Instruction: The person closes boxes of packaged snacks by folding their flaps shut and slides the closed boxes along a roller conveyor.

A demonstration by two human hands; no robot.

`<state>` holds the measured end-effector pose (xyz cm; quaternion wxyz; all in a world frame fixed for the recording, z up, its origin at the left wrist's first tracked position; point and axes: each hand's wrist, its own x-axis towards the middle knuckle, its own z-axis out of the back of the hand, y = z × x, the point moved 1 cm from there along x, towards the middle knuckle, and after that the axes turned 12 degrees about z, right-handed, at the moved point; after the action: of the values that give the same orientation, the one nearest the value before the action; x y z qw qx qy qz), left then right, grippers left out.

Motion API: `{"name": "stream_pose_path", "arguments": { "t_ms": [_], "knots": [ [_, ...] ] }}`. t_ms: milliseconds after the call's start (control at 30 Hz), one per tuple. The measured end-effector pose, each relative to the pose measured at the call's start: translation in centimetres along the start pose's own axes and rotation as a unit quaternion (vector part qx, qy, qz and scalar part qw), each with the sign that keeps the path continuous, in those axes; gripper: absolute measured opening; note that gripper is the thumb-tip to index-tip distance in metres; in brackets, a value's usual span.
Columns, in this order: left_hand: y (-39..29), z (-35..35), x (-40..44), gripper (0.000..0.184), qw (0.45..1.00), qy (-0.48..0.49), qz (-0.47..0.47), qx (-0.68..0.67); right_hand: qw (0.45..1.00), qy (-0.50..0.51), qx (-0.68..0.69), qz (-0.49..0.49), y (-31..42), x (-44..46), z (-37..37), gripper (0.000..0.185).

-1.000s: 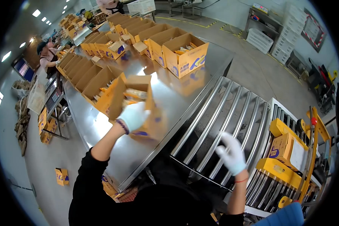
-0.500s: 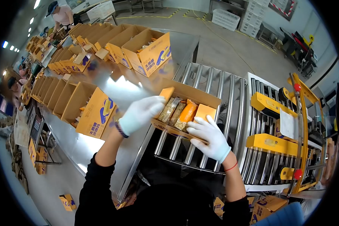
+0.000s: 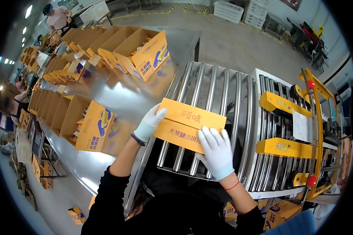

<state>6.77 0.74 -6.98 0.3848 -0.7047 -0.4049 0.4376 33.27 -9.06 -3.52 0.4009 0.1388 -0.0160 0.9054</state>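
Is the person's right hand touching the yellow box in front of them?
Touching. The head view shows the right hand with its fingers laid on top of the yellow box.

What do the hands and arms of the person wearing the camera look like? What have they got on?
The left hand and right hand wear thin white gloves with pale bluish cuffs. Black sleeves cover the upper arms. A dark beaded bracelet circles the left wrist, a thin red string the right.

You have two gloved hands [image 3: 217, 153] on one carton [image 3: 188, 121]; to its right, there are two red knobs [image 3: 310, 84].
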Motion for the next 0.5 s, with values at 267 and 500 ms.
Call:
{"name": "stream_pose_path", "arguments": {
  "t_ms": [267,500],
  "knots": [
    [3.9,-17.3,8.9,0.052,0.988,-0.004,-0.054,0.144,0.979,-0.010,-0.093,-0.182,-11.1,0.7,2.4,0.106],
    [-5.2,-8.1,12.3,0.045,0.905,-0.115,-0.194,0.361,0.965,-0.090,-0.164,-0.184,-15.5,-2.3,0.8,0.059]
  ]
}}
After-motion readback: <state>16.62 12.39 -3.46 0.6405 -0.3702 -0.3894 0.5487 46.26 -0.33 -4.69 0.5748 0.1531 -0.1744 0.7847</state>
